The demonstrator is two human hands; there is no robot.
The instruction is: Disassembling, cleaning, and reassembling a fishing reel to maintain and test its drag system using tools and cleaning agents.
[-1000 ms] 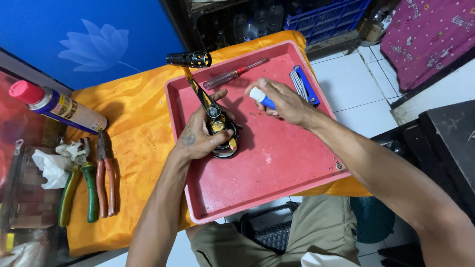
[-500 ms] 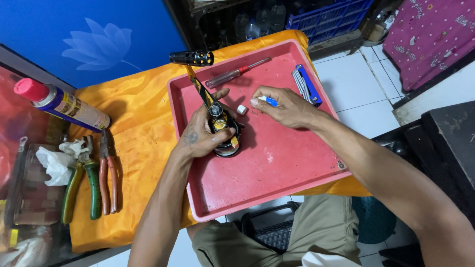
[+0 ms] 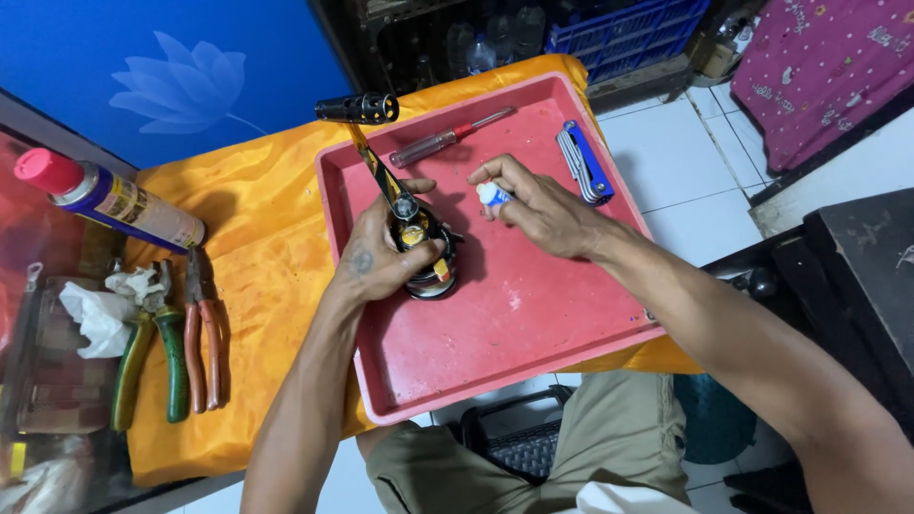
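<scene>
One reel [image 3: 424,249] within left grip [image 3: 381,252]

Tray [image 3: 533,343] red; cloth [image 3: 257,247] orange; reel [image 3: 424,252] black with gold; small tube [image 3: 492,195] white and blue; pliers [image 3: 200,333] orange-handled.

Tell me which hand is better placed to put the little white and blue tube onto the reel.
Right, probably. The right hand already pinches the small tube just beside the fishing reel, tip pointing toward it. The left hand is wrapped around the reel, steadying it on the red tray.
</scene>
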